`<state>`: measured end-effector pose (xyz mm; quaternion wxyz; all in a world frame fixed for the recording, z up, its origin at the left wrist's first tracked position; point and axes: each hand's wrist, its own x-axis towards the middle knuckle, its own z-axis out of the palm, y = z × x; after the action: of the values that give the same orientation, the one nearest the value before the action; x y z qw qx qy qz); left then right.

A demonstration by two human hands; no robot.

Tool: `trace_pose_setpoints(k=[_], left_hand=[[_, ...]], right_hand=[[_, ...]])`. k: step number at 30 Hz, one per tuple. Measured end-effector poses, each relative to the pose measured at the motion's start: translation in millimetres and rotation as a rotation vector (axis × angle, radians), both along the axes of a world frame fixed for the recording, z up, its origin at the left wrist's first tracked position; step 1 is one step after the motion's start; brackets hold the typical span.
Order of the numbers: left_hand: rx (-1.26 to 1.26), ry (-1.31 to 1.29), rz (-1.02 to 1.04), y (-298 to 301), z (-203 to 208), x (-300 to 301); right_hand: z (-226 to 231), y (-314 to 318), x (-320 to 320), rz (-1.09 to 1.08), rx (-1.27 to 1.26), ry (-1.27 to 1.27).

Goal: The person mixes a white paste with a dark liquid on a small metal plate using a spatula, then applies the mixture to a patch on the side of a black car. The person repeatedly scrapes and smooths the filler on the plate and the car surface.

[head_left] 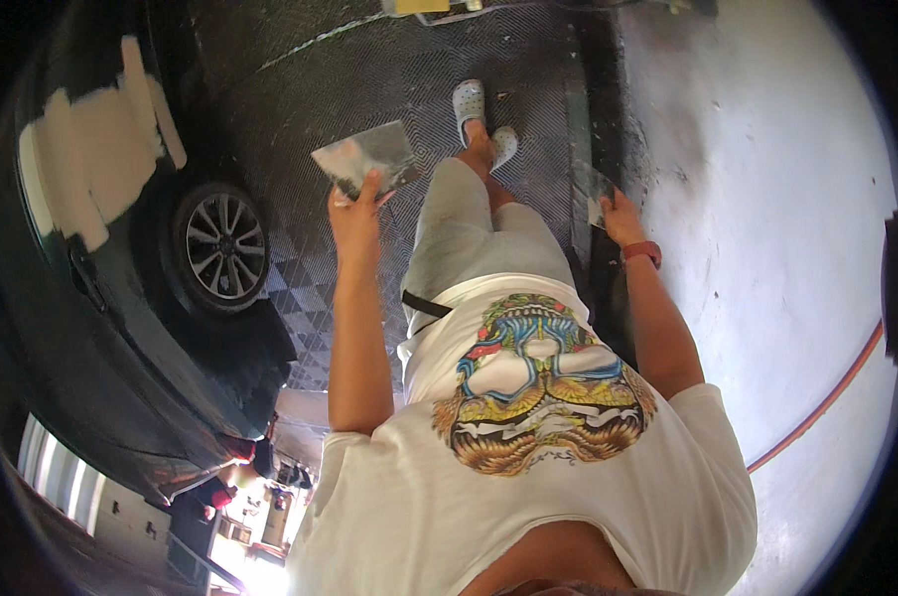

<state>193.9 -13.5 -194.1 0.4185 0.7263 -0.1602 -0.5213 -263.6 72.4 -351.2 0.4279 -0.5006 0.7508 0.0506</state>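
Observation:
My left hand is closed on the near edge of a flat, shiny grey plate, the thumb on top. A pale pinkish patch shows on the plate, paste or a reflection. Out to the right, my right hand pinches a thin, flat, dark spreader-like sheet with a pale spot near the fingers. Its exact kind is hard to make out. The two hands are well apart, and neither touches the car at left. Beige filler-like patches cover part of its dark body.
A car wheel stands close to my left arm. Along the right runs a white wall with an orange hose. Patterned floor tiles lie ahead, with a yellow object at the far edge.

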Motion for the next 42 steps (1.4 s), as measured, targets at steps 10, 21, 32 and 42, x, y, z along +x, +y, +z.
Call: trace_pose_setpoints(k=[10, 21, 32, 42], left_hand=[[0.21, 0.038, -0.068, 14, 1, 14], [0.474, 0.43, -0.156, 101, -57, 20], [0.506, 0.584, 0.08, 87, 34, 105], [0.266, 0.354, 0.335, 84, -12, 159]], right_hand=[[-23, 22, 9, -0.101, 0.019, -0.037], [-11, 24, 10, -0.198, 0.06, -0.01], [-45, 46, 25, -0.206, -0.024, 0.007], [-100, 65, 76, 0.312, 0.092, 0.051]])
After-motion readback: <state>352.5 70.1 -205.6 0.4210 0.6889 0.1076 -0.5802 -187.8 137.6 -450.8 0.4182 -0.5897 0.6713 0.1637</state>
